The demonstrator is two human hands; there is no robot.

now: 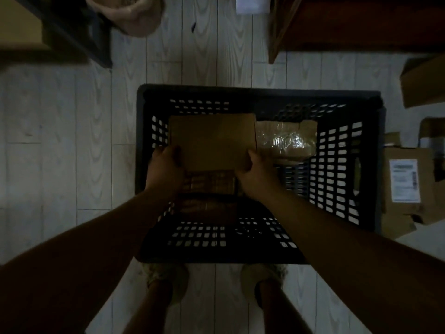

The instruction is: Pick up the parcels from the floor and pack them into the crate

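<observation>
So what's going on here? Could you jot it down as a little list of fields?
container: black crate on the floor
held: flat cardboard box, over the crate
left hand: grips the box's near left corner
right hand: grips its near right corner
already inside: taped parcel, beside the box
still outside: labelled box, right of crate

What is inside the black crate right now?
A plain cardboard parcel held by both hands, a tape-wrapped parcel beside it, and a darker parcel partly covered underneath. Anything below stays hidden.
</observation>
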